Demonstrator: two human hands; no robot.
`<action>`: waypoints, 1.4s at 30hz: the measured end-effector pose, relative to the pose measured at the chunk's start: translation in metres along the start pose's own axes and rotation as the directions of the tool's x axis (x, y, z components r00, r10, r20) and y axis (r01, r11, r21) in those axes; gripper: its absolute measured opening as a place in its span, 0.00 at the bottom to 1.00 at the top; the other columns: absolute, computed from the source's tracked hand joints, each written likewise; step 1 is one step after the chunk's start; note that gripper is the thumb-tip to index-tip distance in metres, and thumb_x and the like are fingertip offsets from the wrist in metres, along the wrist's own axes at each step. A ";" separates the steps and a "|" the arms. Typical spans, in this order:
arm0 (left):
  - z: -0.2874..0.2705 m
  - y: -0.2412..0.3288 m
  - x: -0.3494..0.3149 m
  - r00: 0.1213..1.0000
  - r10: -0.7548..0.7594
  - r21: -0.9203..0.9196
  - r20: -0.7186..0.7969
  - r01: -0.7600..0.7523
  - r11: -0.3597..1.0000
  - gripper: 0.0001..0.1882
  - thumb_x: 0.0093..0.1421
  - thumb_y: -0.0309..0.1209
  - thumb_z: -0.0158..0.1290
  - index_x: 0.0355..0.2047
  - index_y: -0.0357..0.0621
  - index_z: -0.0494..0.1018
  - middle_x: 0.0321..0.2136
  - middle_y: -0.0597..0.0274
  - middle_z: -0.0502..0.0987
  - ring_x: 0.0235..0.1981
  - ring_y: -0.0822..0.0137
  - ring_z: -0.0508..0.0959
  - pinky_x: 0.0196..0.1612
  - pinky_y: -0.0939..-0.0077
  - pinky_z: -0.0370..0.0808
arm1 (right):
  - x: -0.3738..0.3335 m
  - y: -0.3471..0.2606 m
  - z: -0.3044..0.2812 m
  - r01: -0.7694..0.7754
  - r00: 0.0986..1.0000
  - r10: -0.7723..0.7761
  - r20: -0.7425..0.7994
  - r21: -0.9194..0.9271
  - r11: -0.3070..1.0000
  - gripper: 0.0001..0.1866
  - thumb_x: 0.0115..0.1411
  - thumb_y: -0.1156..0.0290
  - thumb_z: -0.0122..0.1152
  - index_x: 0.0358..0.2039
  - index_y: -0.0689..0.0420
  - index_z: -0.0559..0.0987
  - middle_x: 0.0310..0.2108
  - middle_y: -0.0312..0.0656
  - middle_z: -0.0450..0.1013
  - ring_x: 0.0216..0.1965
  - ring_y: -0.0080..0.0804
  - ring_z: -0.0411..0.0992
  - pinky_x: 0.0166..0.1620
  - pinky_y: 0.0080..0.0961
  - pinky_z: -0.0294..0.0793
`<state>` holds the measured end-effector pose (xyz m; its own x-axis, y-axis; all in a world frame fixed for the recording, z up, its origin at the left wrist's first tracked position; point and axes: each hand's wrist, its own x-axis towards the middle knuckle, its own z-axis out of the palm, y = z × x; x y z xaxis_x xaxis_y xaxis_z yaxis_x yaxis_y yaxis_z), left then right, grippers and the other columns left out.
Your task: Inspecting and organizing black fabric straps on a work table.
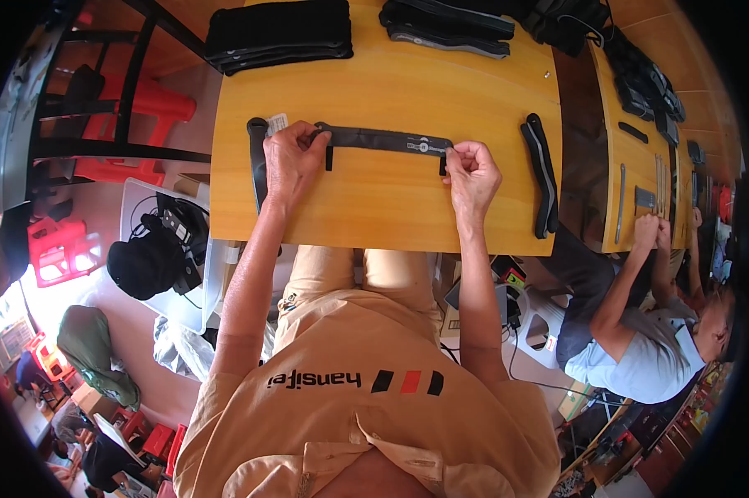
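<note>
Dark strap (383,139) crosswise, right end nearer, in pinch of left hand (290,162), right hand (474,179)

Both strap ends are partly lost under fingers.
From here the left hand (297,159) covers some of one end of the strap (374,139), and the right hand (474,178) some of the other. Just left of the grip, a tag (276,123) tucks partly behind the knuckles, its print too small to read. Beyond the grip, the stack (280,37) and the pile (449,29) run off at the top. A speck (547,75) to the far right I can't identify, nor what a co-worker's hands (650,231) hold, well right of the grip.
</note>
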<state>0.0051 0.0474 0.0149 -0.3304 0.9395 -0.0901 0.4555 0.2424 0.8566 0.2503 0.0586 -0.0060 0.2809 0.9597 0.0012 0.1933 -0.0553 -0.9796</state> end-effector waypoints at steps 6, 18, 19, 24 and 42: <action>-0.001 0.001 0.000 1.000 -0.010 0.015 0.007 0.010 1.000 0.11 0.49 0.30 0.58 0.25 0.30 0.75 0.14 0.56 0.74 0.16 0.72 0.72 0.24 0.79 0.70 | 0.000 0.000 -0.001 0.000 1.000 0.000 -0.001 -0.014 1.000 0.04 0.51 0.81 0.60 0.26 0.61 0.74 0.19 0.32 0.70 0.18 0.13 0.66 0.17 0.14 0.71; 0.002 -0.002 -0.001 1.000 0.024 -0.009 -0.019 -0.024 1.000 0.11 0.49 0.29 0.59 0.25 0.30 0.74 0.15 0.55 0.74 0.16 0.70 0.73 0.24 0.78 0.70 | -0.001 -0.003 0.000 0.033 0.999 -0.033 -0.003 -0.037 0.999 0.04 0.51 0.81 0.60 0.25 0.61 0.74 0.18 0.32 0.70 0.18 0.13 0.66 0.17 0.14 0.70; 0.002 0.000 -0.001 1.000 0.017 0.003 -0.018 -0.017 1.000 0.11 0.48 0.29 0.59 0.24 0.30 0.74 0.15 0.55 0.74 0.16 0.70 0.73 0.24 0.78 0.71 | -0.001 -0.003 0.001 0.034 0.999 -0.034 -0.003 -0.036 0.999 0.04 0.51 0.81 0.60 0.25 0.61 0.74 0.18 0.32 0.70 0.18 0.13 0.66 0.17 0.14 0.70; 0.002 -0.001 0.000 1.000 0.011 0.009 -0.022 -0.011 1.000 0.11 0.48 0.29 0.59 0.24 0.30 0.74 0.15 0.54 0.74 0.16 0.70 0.73 0.24 0.78 0.71 | -0.002 -0.003 0.003 0.055 0.998 -0.056 -0.021 -0.035 0.998 0.04 0.51 0.82 0.59 0.25 0.61 0.74 0.17 0.31 0.68 0.17 0.13 0.64 0.16 0.13 0.68; 0.003 -0.005 0.002 0.997 0.057 0.095 -0.050 -0.052 0.994 0.13 0.47 0.32 0.60 0.24 0.31 0.74 0.17 0.52 0.75 0.20 0.61 0.76 0.28 0.71 0.72 | 0.002 -0.001 0.001 0.087 0.996 -0.088 -0.004 -0.079 0.993 0.03 0.50 0.82 0.58 0.23 0.61 0.73 0.16 0.32 0.67 0.16 0.16 0.64 0.17 0.16 0.69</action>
<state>0.0045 0.0488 0.0086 -0.3447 0.9386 -0.0155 0.5490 0.2150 0.8077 0.2497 0.0606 -0.0052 0.2662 0.9599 0.0878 0.2911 0.0068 -0.9567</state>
